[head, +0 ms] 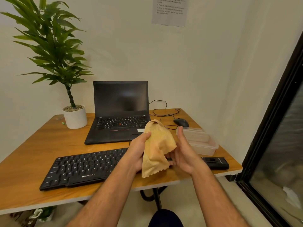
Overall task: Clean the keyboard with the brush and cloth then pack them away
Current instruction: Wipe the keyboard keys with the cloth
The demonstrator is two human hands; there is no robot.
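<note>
Wooden desk in a pale-walled corner, dark window frame off to the R of both hands. Printed sheet taped to the wall high above, text too blurry to read.

L hand raised over the desk, thumb and fingers curled round a yellow-tan cloth, gripping its L side. Cloth bunched, peak at top, scalloped lower edge hanging free below the palms. R hand just beside the cloth on its R, palm facing in, upper fingers fairly straight and pointing up; lower fingers at the cloth's R edge, can't tell if pinching or only touching.

Black keyboard flat on the desk under and to the L of the hands, ZEBRONICS on front edge; R part hidden behind cloth and wrists. Small black device on the desk just R of the R wrist, near the desk edge, type unclear. Clear plastic container beyond the R hand, looks like lid resting on top, contents not readable. Brush not made out anywhere.

Open black laptop beyond the L hand, screen dark. Black mouse beyond the container, thin black cable looping behind it. Potted plant in a white pot far L of the hands, beside the laptop.
</note>
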